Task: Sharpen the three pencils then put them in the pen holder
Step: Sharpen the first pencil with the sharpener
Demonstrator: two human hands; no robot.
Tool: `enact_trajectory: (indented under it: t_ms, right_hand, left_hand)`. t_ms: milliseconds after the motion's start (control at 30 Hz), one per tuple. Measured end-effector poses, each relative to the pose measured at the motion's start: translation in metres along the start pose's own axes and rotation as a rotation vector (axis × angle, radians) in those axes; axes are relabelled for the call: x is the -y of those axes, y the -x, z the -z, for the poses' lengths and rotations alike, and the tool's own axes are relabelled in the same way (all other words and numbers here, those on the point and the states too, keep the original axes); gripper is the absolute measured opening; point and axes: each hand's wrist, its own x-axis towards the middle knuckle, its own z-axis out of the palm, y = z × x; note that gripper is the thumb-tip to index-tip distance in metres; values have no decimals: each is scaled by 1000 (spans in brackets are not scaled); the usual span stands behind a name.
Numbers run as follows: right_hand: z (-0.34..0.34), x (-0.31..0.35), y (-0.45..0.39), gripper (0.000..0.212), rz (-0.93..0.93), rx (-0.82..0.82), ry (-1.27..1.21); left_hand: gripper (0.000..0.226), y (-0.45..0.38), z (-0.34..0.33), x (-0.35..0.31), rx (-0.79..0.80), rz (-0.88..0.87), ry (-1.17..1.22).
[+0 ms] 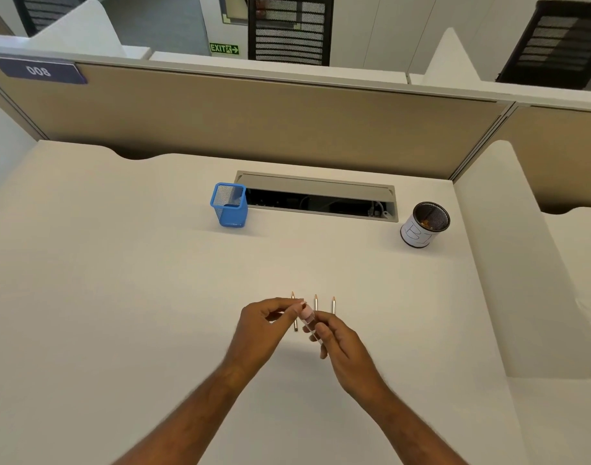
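The table [153, 280] carries a blue mesh pen holder [229, 209] at the rear and a black mesh cup [424, 224] far right. A pink-capped sharpener [308, 318] is held between left hand [263, 325] and right hand [337, 344], both grips closed on it. Three pencils [333, 305] lie parallel beneath.

Office: cubicle partitions [253, 122], desk [119, 263], mesh chairs [289, 28].

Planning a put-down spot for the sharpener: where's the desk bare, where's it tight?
Bare: the wide stretch between the blue mesh holder and the pencils, the whole left desk, and right of the pencils below the black cup. Tight: around the left hand and right hand, both on the sharpener over the pencil row.
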Motion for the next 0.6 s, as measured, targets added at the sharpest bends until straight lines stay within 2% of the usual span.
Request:
enact_trajectory:
  t_ms: [200, 267, 333, 467, 600]
  right_hand:
    - [-5, -3, 1, 30, 25, 52, -16]
    - [-8, -3, 0, 31, 14, 43, -80]
    - [-8, -3, -1, 28, -5, 22, -173]
    - [-8, 0, -4, 19, -33, 52, -293]
    - [-2, -14, -16, 24, -77, 41, -232]
  left_hand:
    - [30, -4, 4, -1, 15, 213, 255]
    - [39, 0, 4, 2, 95, 257, 355]
    - [46, 6, 4, 8, 187, 248, 351]
    - [32, 12, -2, 17, 176, 220, 187]
    - [26, 11, -4, 15, 90, 235, 248]
